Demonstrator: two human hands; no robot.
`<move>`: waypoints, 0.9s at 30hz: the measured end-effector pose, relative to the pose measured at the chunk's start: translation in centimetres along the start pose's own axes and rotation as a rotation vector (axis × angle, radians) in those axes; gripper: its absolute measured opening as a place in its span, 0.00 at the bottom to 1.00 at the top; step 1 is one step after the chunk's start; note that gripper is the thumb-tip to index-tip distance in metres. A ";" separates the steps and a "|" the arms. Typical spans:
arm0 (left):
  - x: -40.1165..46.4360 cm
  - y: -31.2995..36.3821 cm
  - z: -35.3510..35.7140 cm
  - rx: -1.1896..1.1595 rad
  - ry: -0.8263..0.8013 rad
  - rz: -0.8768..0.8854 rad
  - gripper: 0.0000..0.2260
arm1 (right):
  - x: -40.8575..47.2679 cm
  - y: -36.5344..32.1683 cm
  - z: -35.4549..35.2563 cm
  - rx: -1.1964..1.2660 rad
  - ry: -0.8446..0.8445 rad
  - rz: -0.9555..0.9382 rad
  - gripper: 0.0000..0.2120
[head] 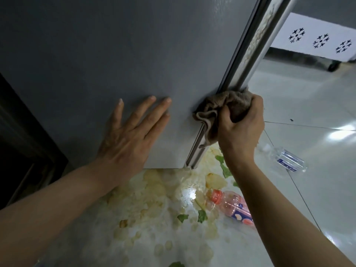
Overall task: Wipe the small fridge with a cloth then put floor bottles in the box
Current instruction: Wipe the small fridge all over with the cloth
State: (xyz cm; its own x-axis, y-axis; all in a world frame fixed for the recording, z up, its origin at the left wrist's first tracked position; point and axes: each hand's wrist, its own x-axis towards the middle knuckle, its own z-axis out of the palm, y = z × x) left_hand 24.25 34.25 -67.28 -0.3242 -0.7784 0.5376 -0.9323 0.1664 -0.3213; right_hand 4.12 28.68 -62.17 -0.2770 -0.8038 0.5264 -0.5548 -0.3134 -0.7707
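A person leans over a small grey fridge (119, 54), seen from above. The left hand (133, 130) lies flat and spread wide on the fridge's grey side panel, holding nothing and seeming to steady it. The right hand (240, 128) is closed around a bunched brown cloth (217, 108), pressing it against the silver door edge strip (244, 60) near the fridge's lower corner. The cloth looks soft and limp, easy to wad in a fist and push into the seam. Below, the pale tiled floor (317, 105) is smeared with yellowish spill and green leaf scraps. Two plastic bottles lie on their sides there: a pink one with a red cap (231, 207) just beside the right forearm in the mess, and a clear one (285, 158) farther right on clean tile. Both look light and likely slippery; gripping around the middle would suit. No box is identifiable. Wiping appears underway; bottles not yet gathered.
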 end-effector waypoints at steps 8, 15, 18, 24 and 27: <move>-2.2 1.1 2.0 -0.052 -0.052 0.047 0.34 | -6.0 7.6 3.2 -0.104 -0.146 0.117 0.15; -4.3 1.5 4.6 -0.060 -0.130 0.109 0.31 | -9.5 12.7 5.5 -0.230 -0.336 0.343 0.15; -5.2 1.2 5.2 -0.060 -0.143 0.136 0.28 | -10.4 14.0 6.5 -0.276 -0.373 0.414 0.15; -7.5 0.6 4.6 -0.037 -0.250 0.155 0.29 | -10.7 14.0 6.8 -0.359 -0.396 0.428 0.15; -8.3 0.4 3.5 -0.029 -0.302 0.125 0.27 | -9.6 12.9 6.6 -0.435 -0.443 0.472 0.14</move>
State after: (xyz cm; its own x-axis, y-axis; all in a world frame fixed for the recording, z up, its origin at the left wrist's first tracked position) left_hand 27.15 38.62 -74.63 -0.3784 -0.8945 0.2379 -0.8937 0.2861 -0.3457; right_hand 4.80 29.06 -79.53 -0.2721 -0.9584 -0.0856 -0.7391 0.2652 -0.6192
